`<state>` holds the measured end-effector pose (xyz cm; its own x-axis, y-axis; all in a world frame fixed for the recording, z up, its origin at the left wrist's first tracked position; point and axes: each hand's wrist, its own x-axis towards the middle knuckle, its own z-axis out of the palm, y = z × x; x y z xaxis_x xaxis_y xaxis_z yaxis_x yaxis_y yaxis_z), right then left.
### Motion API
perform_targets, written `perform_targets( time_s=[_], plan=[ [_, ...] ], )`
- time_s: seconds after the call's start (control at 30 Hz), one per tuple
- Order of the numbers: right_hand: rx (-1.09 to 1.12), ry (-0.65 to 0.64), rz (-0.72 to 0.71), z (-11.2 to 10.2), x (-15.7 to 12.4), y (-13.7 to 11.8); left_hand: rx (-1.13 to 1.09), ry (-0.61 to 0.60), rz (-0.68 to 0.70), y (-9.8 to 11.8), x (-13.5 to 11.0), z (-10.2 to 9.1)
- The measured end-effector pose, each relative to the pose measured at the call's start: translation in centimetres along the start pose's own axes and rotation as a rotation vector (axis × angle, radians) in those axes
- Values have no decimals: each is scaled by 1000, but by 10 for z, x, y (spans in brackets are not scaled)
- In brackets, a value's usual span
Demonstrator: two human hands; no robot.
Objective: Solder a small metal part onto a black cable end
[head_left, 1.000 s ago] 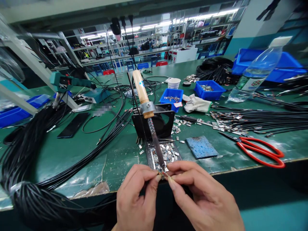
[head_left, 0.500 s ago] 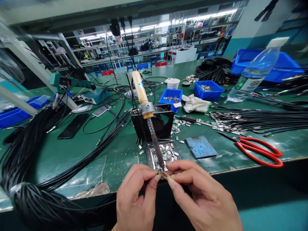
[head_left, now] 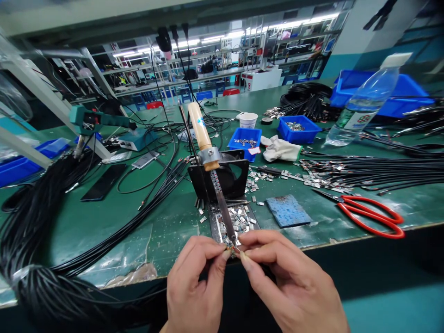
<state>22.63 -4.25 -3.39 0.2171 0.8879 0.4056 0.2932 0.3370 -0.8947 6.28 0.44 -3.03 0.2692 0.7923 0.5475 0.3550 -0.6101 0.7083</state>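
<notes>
Pinching a small part (head_left: pixel 231 251), the left hand (head_left: pixel 196 282) has its thumb and forefinger closed on it; the right hand (head_left: pixel 293 284) grips one thin strand (head_left: pixel 237 249) between the same two fingers. The part is just below the tip of one iron (head_left: pixel 224 203), over the near edge of the tabletop (head_left: pixel 166 226); whether they touch is unclear. Behind the fingers lies one plate (head_left: pixel 255 219) heaped with metal tabs (head_left: pixel 241 217), too many to count, and beyond it stands one fan (head_left: pixel 231 180), the iron slanting down past its front. To the right lie one sponge (head_left: pixel 288 212) and one pair of scissors (head_left: pixel 347 201). Farther back are two small blue bins (head_left: pixel 239 146) holding parts, with one glove (head_left: pixel 280 149) between them, one cup (head_left: pixel 248 121) and one bottle (head_left: pixel 360 118). To the left, one phone (head_left: pixel 104 182) lies beside a thick bundle of black cables (head_left: pixel 31 222).
</notes>
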Motion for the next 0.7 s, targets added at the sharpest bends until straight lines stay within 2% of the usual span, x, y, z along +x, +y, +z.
perform_targets(
  time_s=[0.7],
  plan=[
    [-25, 13, -39, -1, 1, -4, 5, -3, -2, 1, 2, -1]
  ],
)
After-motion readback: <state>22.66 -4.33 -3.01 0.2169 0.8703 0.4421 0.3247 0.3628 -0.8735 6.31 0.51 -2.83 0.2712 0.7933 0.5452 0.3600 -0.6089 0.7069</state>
